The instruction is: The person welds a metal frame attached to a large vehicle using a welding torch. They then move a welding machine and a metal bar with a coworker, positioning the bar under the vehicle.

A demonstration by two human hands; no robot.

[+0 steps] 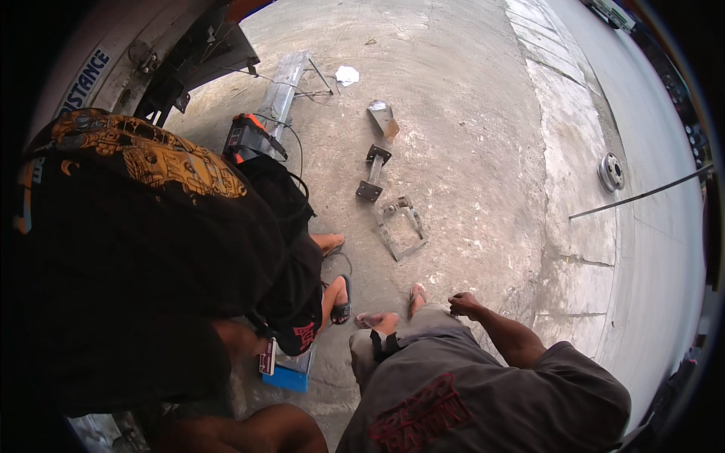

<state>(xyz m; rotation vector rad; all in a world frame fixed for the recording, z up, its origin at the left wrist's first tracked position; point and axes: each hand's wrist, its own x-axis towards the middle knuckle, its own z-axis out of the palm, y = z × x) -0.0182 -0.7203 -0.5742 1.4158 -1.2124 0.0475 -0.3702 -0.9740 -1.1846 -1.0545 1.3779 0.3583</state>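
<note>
My right arm bends in front of my grey shirt (453, 400). My right hand (464, 304) is curled closed above the concrete near my right foot, and whatever its fingers may hold is hidden. My left hand does not show. Nearest to my feet lies a squarish metal frame (421, 235). Past it is a short metal post (374, 174) with a dark flange plate at each end, then a bent metal bracket (383, 119).
A person in a black shirt (151, 249) bends close on my left; a red-and-white pack (267, 356) and a blue flat thing (285, 377) are beside them. Beyond stand a black-and-orange machine (245, 137) with cables and a metal beam (287, 84). A wheel rim (610, 172) lies right.
</note>
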